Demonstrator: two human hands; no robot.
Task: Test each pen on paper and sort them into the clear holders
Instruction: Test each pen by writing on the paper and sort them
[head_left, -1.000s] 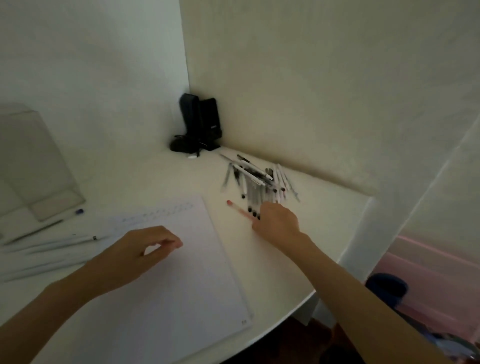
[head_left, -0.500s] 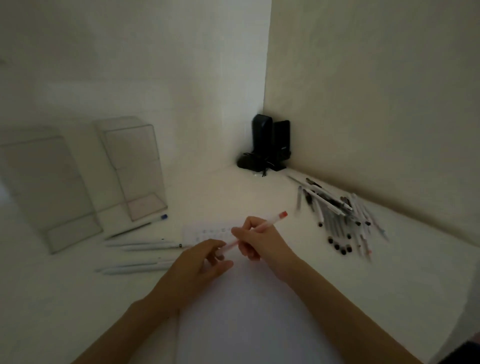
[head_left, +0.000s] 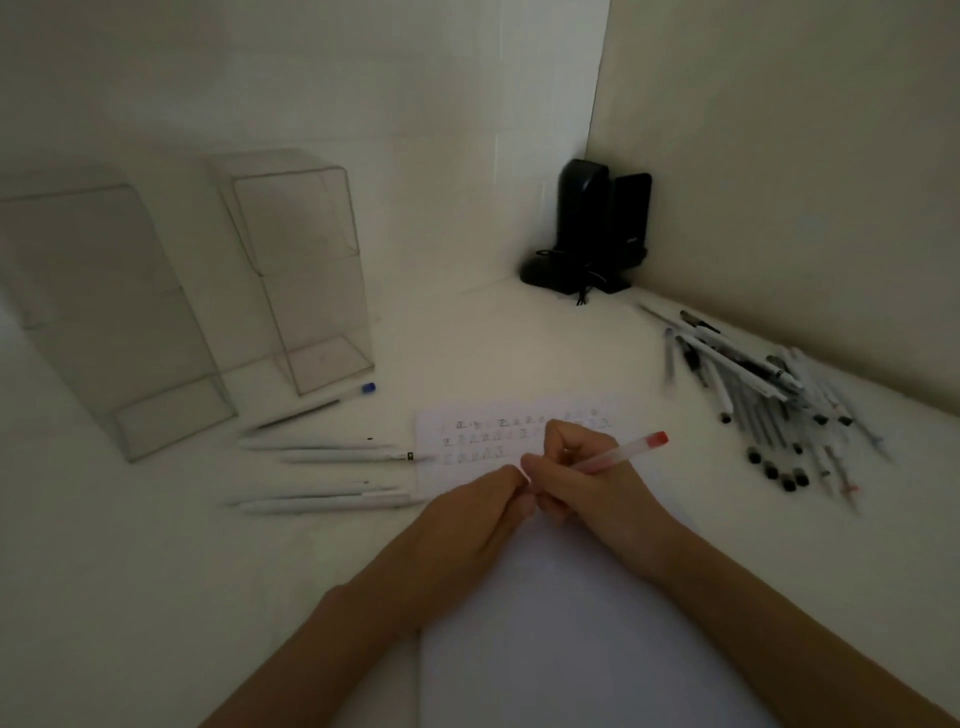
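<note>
Over the paper (head_left: 571, 649), the right hand (head_left: 587, 483) gripped a red-ended pen (head_left: 628, 449), fingers curled around its barrel, while the left hand (head_left: 467, 514) pinched the pen's near end. Left of the hands lay loose pens (head_left: 332, 452) near two clear holders (head_left: 306, 291); right of them sat the pen pile (head_left: 753, 395).
</note>
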